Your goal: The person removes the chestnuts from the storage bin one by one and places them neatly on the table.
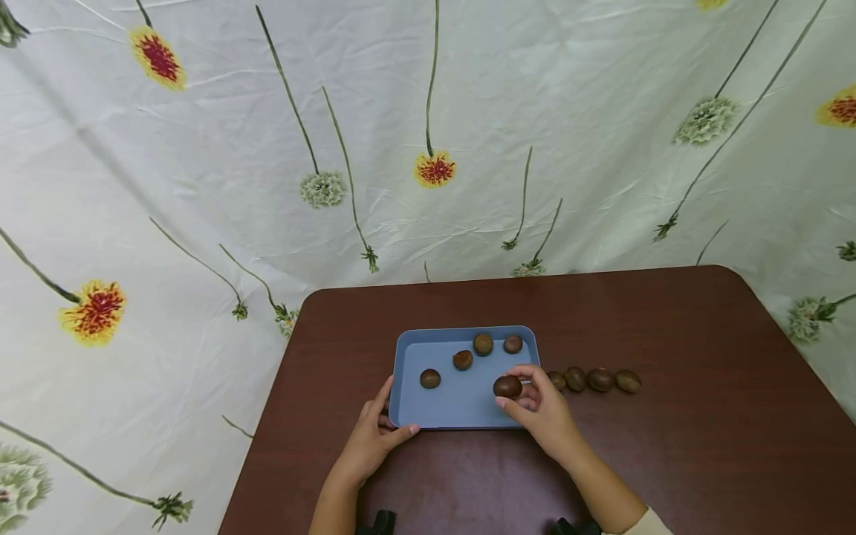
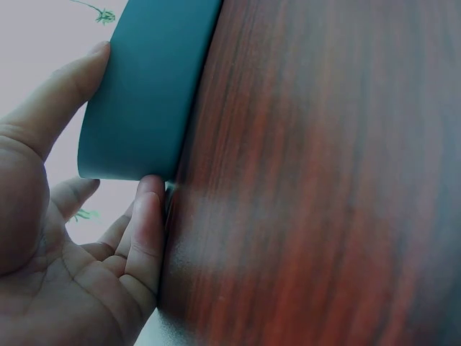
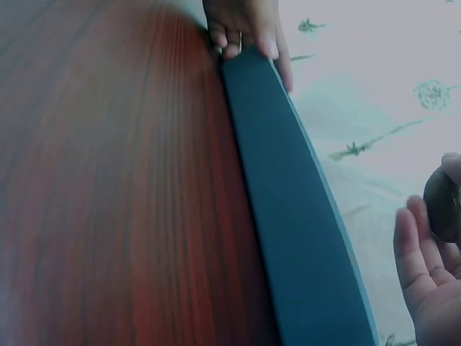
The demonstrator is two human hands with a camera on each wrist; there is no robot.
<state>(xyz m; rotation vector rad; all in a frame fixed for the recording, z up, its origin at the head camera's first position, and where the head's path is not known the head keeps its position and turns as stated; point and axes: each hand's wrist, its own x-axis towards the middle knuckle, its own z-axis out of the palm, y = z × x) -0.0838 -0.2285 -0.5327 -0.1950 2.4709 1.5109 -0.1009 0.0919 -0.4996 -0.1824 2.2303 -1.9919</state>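
Nut (image 1: 507,386) pinched by right fingers (image 1: 530,370); spread left fingers (image 1: 382,396) touch tray (image 1: 441,410).

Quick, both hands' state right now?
Left hand: open, thumb and fingers touching the tray at its corner.
Right hand: closed, holding a chestnut.

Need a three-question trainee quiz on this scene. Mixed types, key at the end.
1. Count: leaving out the held chestnut in the right hand, how many chestnuts can be seen in the blue tray?

2. True or false: the row of chestnuts on the brown table lies to the right of the tray.

3. Multiple choice: what is the left hand touching?
A) a chestnut
B) the tray's left end
C) the patterned cloth

Key:
1. Four
2. True
3. B
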